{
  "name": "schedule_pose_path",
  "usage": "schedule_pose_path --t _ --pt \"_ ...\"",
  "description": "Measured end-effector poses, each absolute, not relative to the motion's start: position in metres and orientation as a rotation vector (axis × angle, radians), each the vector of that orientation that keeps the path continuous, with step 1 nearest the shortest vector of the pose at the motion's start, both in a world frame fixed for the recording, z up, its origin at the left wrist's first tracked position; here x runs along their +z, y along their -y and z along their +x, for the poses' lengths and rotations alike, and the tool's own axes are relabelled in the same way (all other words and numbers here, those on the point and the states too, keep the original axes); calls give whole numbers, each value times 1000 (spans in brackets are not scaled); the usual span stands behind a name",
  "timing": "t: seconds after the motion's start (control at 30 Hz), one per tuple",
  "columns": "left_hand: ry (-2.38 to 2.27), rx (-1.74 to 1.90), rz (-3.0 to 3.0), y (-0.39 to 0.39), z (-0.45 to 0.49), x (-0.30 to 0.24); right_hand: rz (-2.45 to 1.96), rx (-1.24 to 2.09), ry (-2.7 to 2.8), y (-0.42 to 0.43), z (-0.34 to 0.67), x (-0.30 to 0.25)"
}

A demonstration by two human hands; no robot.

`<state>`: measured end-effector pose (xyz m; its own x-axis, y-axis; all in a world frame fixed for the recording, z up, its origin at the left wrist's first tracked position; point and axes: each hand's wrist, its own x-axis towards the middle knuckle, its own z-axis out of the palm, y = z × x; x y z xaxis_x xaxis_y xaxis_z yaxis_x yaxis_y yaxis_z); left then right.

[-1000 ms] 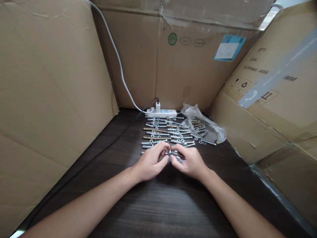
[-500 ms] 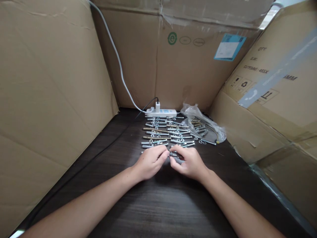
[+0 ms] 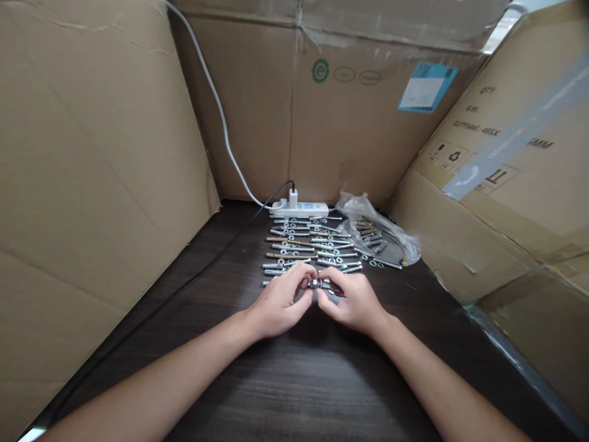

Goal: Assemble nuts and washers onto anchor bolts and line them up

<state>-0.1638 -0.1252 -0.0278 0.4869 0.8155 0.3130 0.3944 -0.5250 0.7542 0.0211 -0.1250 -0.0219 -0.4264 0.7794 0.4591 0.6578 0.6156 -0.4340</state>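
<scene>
Fingers (image 3: 301,271) of my left hand (image 3: 278,305) and right hand (image 3: 356,301) pinch a bolt (image 3: 315,283); beyond them, rightward, I see a bag (image 3: 356,205) with rods (image 3: 367,231), inside or under I can't tell.

Silvery metal fastener (image 3: 315,283), pinched crosswise, roughly level, partly covered.

- my left hand (image 3: 280,301) is bare, its back smooth and its fingers (image 3: 300,270) slender
- my right hand (image 3: 356,301) is bare too, tapering into a narrow wrist (image 3: 385,324)
- my left forearm (image 3: 170,374) and right forearm (image 3: 439,374) are uncovered, both widening toward the lower edge of my view
</scene>
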Motion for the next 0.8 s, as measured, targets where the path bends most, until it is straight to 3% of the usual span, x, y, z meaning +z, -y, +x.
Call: schedule_pose_path --t 0.8 --pt "-979 828 2158 118 -163 -30 -1077 292 2198 128 21 -19"
